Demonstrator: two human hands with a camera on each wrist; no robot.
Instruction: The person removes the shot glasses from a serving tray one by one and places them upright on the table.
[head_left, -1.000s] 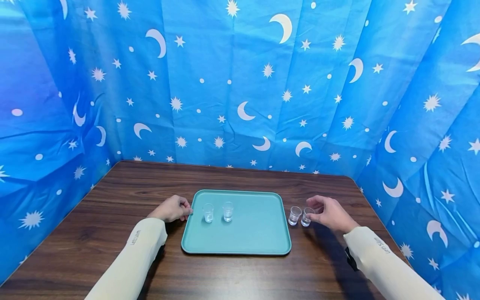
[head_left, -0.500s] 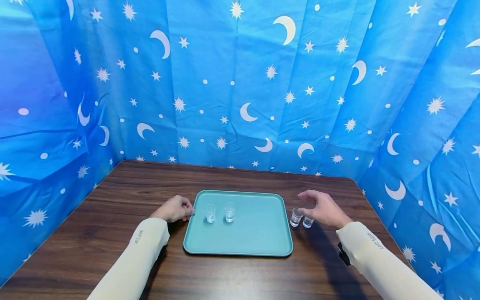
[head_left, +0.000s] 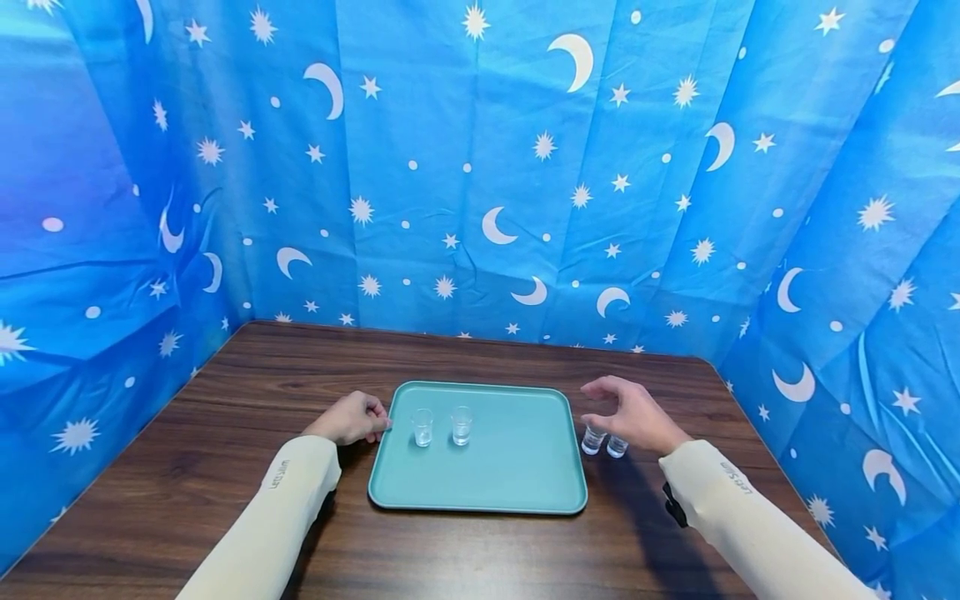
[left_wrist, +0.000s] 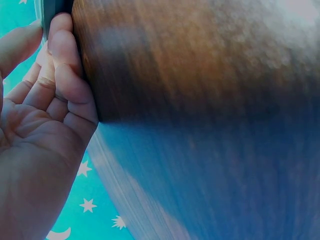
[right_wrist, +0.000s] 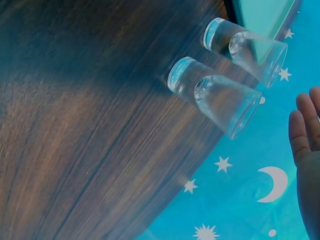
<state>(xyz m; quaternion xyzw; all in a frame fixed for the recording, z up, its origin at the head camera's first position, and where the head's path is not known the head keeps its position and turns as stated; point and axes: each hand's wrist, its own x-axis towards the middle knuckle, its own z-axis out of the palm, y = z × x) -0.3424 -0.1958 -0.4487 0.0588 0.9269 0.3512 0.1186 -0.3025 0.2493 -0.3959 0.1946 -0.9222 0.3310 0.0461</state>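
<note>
Your left hand (head_left: 348, 419), left of centre in the head view, pinches the left rim of the green tray (head_left: 510, 458), which lies flat in the lower middle of the frame. Up in the tray's upper left, the left tray glass (head_left: 423, 429) and the right tray glass (head_left: 461, 427) stand upright, side by side and apart. Over to the right of centre, your right hand (head_left: 637, 417) is released, thumb and fingers spread, grasping nothing! It hides the upper parts of two more upright glasses just off the tray's right edge. In your right wrist view, the nearer-to-tray glass (right_wrist: 245, 50) is at upper right and the outer glass (right_wrist: 215, 95) near the centre, both on the brown table (right_wrist: 100, 165), your fingers clear of them.
</note>
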